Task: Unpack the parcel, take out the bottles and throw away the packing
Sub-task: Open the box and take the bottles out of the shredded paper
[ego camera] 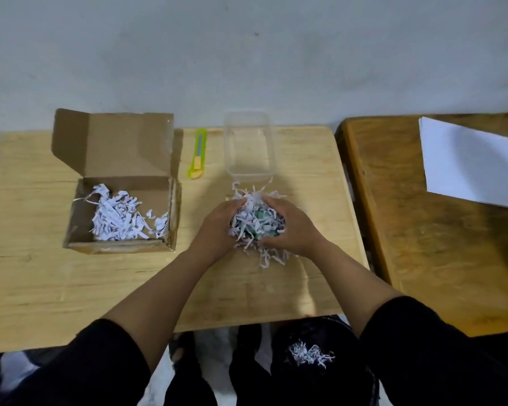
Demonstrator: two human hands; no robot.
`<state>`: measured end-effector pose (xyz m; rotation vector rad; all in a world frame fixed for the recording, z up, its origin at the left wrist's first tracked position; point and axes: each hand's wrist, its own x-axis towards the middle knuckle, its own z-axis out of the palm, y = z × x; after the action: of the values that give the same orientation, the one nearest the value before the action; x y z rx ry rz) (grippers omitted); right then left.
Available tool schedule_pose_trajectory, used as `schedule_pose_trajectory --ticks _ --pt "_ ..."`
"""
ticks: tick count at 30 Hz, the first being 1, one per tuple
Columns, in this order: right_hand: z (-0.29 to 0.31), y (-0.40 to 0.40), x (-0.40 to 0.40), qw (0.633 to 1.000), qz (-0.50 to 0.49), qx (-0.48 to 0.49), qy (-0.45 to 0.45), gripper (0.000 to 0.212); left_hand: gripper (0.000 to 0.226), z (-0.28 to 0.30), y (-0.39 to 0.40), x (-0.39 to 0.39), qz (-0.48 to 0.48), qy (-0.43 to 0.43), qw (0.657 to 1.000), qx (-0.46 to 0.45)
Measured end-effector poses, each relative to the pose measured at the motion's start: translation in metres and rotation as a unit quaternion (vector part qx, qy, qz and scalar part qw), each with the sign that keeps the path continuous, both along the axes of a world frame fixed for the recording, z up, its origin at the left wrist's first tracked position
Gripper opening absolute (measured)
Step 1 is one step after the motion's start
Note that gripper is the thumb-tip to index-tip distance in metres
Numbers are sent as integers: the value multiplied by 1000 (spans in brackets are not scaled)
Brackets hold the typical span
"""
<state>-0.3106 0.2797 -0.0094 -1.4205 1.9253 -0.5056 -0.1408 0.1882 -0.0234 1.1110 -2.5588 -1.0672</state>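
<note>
Broadly, the job looks about half done. On the table [41,288] the box [121,183] stands open at the left, its lid folded back, with a loose heap of shredded paper [118,218] left inside and no bottle visible in it. Right of it, at the far edge, a clear tub [248,145] holds nothing that shows, so no bottle seems set aside yet. Just in front of the tub lies a bundle [255,224] of shreds with something green, probably the bottles, buried in it. The left hand [217,227] and right hand [291,227] cup this bundle from either side, fingers curled into the paper. Below the table edge a bin [320,376] already has a small tuft of shreds. A cutter [197,153] lies between box and tub. Freeing the bottles and binning both heaps remain.
</note>
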Motion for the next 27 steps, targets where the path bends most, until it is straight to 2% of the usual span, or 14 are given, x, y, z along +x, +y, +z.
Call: schedule_pose_trajectory --ticks 4,9,12,18,22,27 --pt "8 1 -9 999 31 -9 25 93 81 0 -1 6 -24 7 999 -21" --pt "15 6 -6 985 -46 -153 58 51 71 10 -2 11 -76 61 990 -106" --pt "10 9 9 983 -26 -163 73 39 60 9 0 5 -107 53 986 -112" --pt "-5 14 12 985 -53 -137 95 11 31 -1 4 11 -25 60 995 -74" --pt "-2 24 -1 985 -86 -103 112 10 20 -4 6 25 18 55 996 -63" --pt "3 31 -7 982 -108 -55 146 19 27 -10 14 40 71 35 995 -59"
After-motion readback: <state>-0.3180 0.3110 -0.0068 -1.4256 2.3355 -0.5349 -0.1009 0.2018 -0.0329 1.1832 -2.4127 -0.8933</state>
